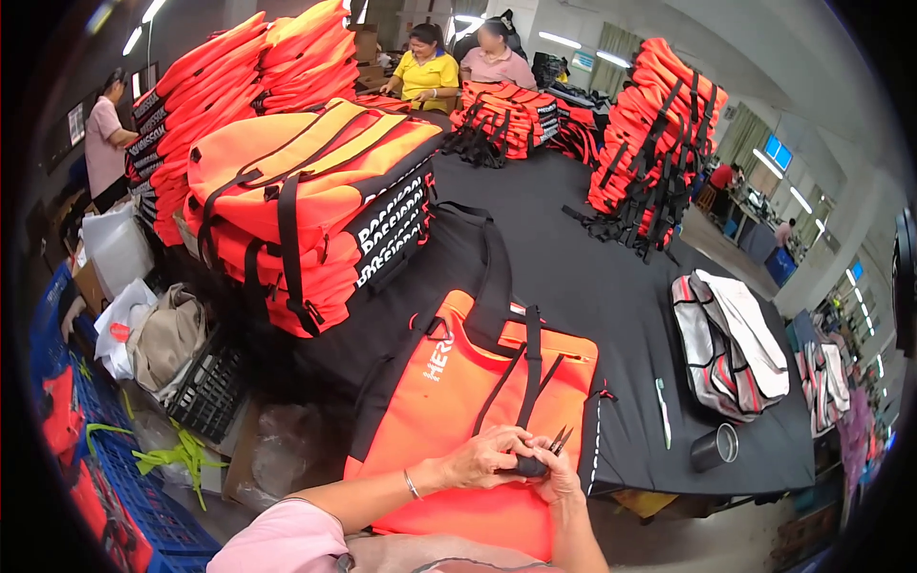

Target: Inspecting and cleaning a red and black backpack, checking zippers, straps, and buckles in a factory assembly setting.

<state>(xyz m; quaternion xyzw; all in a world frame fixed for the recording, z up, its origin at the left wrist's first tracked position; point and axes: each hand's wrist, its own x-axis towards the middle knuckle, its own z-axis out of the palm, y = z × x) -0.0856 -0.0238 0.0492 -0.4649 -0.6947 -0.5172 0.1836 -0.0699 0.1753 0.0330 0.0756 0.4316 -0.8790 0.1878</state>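
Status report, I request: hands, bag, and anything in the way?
Left hand pinching dark piece. Right hand holding snips. Orange bag beneath both. Nothing seen blocking; metal cup off right.

Counter (549, 215) black-covered. Tube lights (560, 40) lit. Curtain (744, 141) beyond far right corner. Pale floor (726, 250) past right edge.

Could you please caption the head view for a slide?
Left hand and right hand together, with pointed snips, above an orange bag.

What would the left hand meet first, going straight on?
The left hand seems to touch the small dark item at its fingertips; beyond that, likely the right hand, though depth is unclear.
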